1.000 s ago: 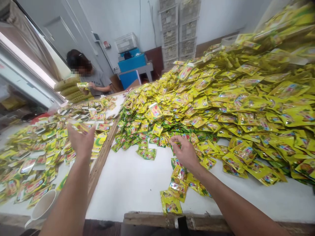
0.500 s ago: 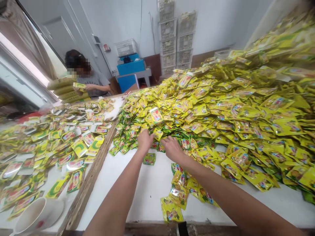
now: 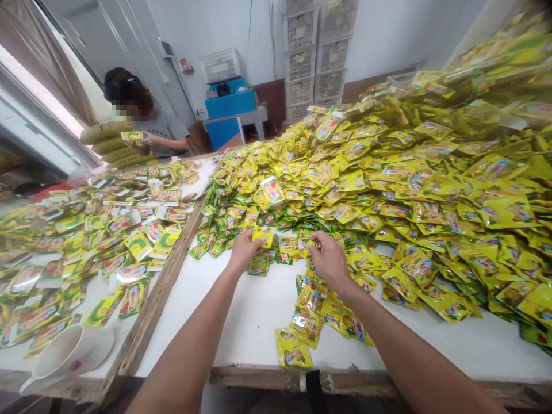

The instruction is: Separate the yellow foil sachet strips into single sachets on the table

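Note:
My left hand (image 3: 245,249) pinches a yellow packet (image 3: 263,236) between thumb and fingers, just over the near edge of the packet heap. To its right, my right hand (image 3: 328,257) is closed with the fingertips together on another yellow packet (image 3: 309,246), mostly hidden by the fingers. Between the hands, a few packets (image 3: 288,247) lie on the white table top, and a green packet (image 3: 258,265) lies under the left hand. Nearer to me, below the right hand, is a loose group of yellow packets (image 3: 307,323).
A big heap of yellow packets (image 3: 409,190) fills the right side. Left of a wooden strip (image 3: 166,302) lie many printed cartons (image 3: 121,238) and a white mug (image 3: 71,351). Across the table a person (image 3: 157,129) holds a carton. Crates (image 3: 301,63) stand by the wall.
My hands have moved apart: the left slightly left, the right to the right. The left hand now lifts a yellow packet clear of the heap. The view has shifted a little.

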{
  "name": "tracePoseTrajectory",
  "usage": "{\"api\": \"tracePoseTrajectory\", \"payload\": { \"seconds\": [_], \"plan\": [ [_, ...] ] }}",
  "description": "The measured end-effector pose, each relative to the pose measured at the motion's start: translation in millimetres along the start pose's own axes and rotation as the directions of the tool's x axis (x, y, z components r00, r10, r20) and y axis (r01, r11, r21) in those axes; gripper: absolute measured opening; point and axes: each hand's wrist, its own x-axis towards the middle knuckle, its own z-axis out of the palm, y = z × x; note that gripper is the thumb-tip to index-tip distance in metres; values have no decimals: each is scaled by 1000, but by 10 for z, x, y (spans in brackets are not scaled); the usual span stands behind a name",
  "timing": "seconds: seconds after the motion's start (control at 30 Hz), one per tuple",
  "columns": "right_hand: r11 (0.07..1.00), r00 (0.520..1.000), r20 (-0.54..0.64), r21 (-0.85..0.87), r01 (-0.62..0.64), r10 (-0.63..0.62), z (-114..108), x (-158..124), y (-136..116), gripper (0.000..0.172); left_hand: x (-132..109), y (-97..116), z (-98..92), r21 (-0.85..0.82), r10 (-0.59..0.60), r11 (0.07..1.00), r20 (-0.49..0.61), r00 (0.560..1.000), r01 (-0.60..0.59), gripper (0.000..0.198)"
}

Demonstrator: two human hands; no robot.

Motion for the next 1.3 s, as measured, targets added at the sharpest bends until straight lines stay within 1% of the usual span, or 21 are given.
{"api": "tracePoseTrajectory", "payload": {
  "seconds": [0.07,0.1,0.13,0.2,0.27,0.3,0.4,0.5,0.57,0.6,0.63,0.7,0.77,0.83,0.9,1.03,1.07,1.13,1.17,1.23,1.3],
  "plan": [
    [996,995,-80,-65,62,-67,2,-8,-65,16,-206,18,-102,-83,-69,994,79,995,76,34],
    [993,992,-78,-70,97,-103,9,-24,-119,17,-318,22,-127,-117,-102,986,117,988,116,37],
    [991,991,-34,-36,126,-127,20,-49,-181,18,-430,19,-133,-154,-123,977,148,981,146,38],
    [986,978,163,118,115,-133,53,-113,-299,18,-629,-3,-93,-192,-124,968,187,974,160,36],
    [969,913,393,245,13,-111,85,-175,-371,17,-765,-30,-12,-195,-118,967,222,968,162,33],
    [961,881,465,273,-44,-92,96,-196,-380,16,-804,-36,35,-184,-127,967,242,962,174,32],
    [936,856,515,324,-139,-51,93,-206,-319,18,-822,-6,166,-126,-171,969,269,948,210,34],
    [897,859,508,403,-178,-58,42,-143,-209,21,-730,77,265,-80,-159,978,328,931,195,37],
    [886,894,448,425,-186,-27,-15,-78,-144,21,-614,133,299,-42,-145,983,418,897,178,36],
    [889,919,393,417,-190,12,-50,-41,-113,21,-536,157,305,-21,-133,987,429,893,157,34],
    [895,943,328,398,-200,66,-87,-5,-84,20,-448,178,303,13,-113,993,397,911,118,31],
    [905,965,189,350,-240,182,-153,58,-24,22,-251,207,287,161,-25,987,221,975,-11,24],
    [899,960,78,337,-281,271,-186,98,32,25,-64,218,272,385,100,915,82,992,-124,21],
    [878,949,35,371,-303,312,-174,109,76,27,73,209,273,523,157,834,79,984,-175,24],
    [864,951,53,405,-300,305,-134,99,102,30,142,183,279,545,141,821,100,985,-172,23],
    [857,958,131,426,-288,257,-79,67,79,31,105,113,253,491,124,861,44,991,-129,6],
    [843,954,157,446,-300,256,-78,59,55,32,61,95,244,466,119,877,33,992,-121,7],
    [789,941,219,514,-336,258,-76,38,-13,33,-66,64,244,402,103,910,24,994,-104,22],
    [752,933,256,555,-355,252,-69,23,-53,34,-146,55,259,324,74,943,26,997,-78,29],
    [675,919,323,628,-387,227,-39,-15,-130,34,-322,60,315,52,-18,999,31,999,16,36],
    [645,914,349,653,-397,209,6,-56,-186,35,-489,98,387,-279,-112,953,38,993,118,37]
  ]
}}
